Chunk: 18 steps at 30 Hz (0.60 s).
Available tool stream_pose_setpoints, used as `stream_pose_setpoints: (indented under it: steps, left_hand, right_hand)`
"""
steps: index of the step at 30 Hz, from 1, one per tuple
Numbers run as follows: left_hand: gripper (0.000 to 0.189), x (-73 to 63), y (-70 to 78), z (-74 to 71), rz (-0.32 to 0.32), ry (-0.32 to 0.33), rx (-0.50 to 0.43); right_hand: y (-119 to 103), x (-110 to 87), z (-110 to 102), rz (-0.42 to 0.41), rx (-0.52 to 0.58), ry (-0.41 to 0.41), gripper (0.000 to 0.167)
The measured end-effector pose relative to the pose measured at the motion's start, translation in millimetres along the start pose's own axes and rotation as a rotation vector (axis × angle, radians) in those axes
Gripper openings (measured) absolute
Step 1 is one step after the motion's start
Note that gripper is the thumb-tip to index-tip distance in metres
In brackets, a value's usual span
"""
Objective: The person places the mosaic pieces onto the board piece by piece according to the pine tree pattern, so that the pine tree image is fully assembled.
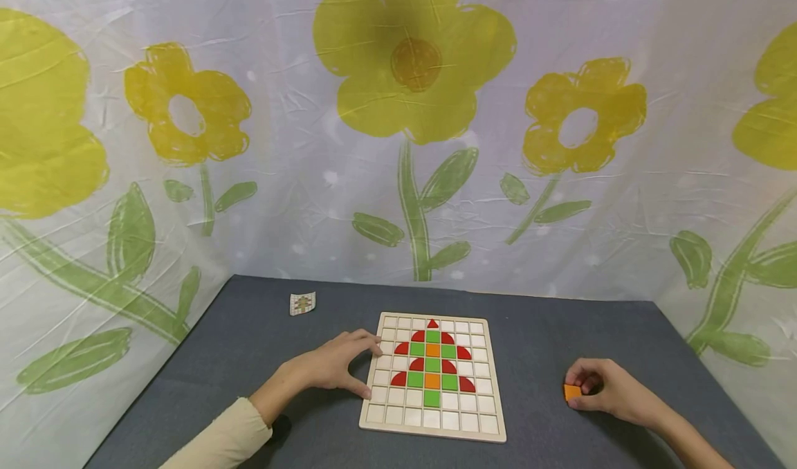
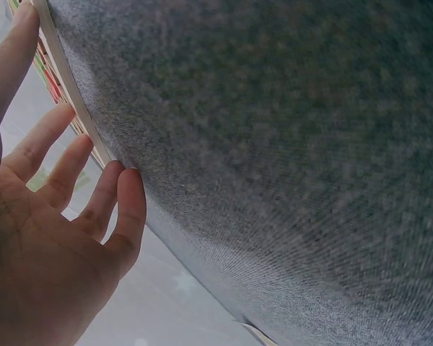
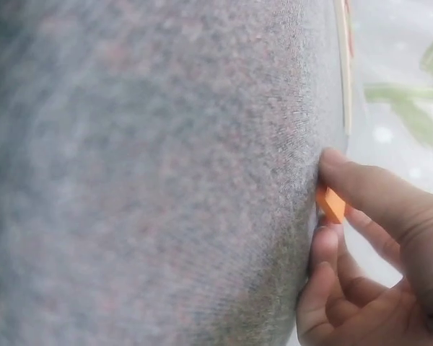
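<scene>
A square wooden grid board (image 1: 394,415) lies on the table, its white cells partly covered by red, green and orange pieces forming a tree shape. My left hand (image 1: 336,364) touches the board's left edge, thumb near the lower part and fingers spread higher up. In the left wrist view the fingertips (image 2: 66,112) of that hand rest along the board's rim. Right of the board, my right hand (image 1: 613,389) pinches an orange square tile (image 1: 572,391) between thumb and fingers, low over the table. The right wrist view shows the tile (image 3: 330,205) beneath the thumb.
A small pattern card (image 1: 302,304) lies at the table's back left. The dark grey tabletop (image 1: 529,344) stretches between the board and my right hand. Behind the table hangs a white cloth (image 1: 280,199) printed with yellow flowers.
</scene>
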<state>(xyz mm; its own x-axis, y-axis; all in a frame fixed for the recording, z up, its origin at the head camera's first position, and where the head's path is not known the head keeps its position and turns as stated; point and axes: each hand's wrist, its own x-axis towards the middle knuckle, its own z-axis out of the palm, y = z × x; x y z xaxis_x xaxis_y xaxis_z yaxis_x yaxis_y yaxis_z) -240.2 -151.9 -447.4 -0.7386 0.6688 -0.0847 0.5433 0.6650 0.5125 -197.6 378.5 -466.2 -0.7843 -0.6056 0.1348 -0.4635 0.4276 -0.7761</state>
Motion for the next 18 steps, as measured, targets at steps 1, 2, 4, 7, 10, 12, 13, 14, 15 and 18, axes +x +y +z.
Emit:
stream_pose_setpoints:
  steps: [1,2,4,7,10,12,13,14,15,18]
  left_hand:
    - [0.066,-0.1,0.1,-0.2,0.001,-0.001,0.001]
    - [0.066,0.0,0.2,-0.3,0.002,-0.002,0.001]
    - [0.066,-0.3,0.7,-0.7,0.006,-0.005,0.0]
    - [0.066,-0.6,1.3,-1.0,0.009,-0.008,0.001]
    - [0.065,-0.7,1.4,-1.1,0.01,-0.01,0.0]
    - [0.065,-0.7,1.0,-1.2,0.011,-0.01,0.0]
    - [0.065,-0.6,0.7,-1.1,0.012,-0.01,0.001]
    - [0.065,-0.6,0.5,-1.1,0.012,-0.01,0.001]
    - [0.065,-0.6,0.3,-1.0,0.013,-0.011,0.002]
    - [0.065,-0.8,0.4,-1.1,0.015,-0.012,0.003]
  right_hand:
    - [0.4,0.2,0.1,-0.006,-0.008,0.004,0.02]
    - [0.4,0.5,0.2,-0.007,-0.014,0.007,0.021]
    - [-0.9,0.7,0.3,-0.001,-0.025,0.011,0.022]
    - [-4.0,0.2,-0.1,0.015,-0.024,0.012,0.024]
    - [-5.8,-0.9,-0.6,0.011,-0.003,0.009,0.025]
    - [-5.3,-1.3,-0.6,0.001,0.03,-0.001,0.023]
    - [-5.2,-1.2,-0.6,-0.004,0.048,-0.005,0.021]
    - [-5.3,-1.2,-0.4,-0.008,0.065,-0.01,0.019]
    - [-5.6,-1.1,-0.3,-0.012,0.082,-0.014,0.017]
    - [-7.5,-0.3,0.8,-0.023,0.125,-0.018,0.013]
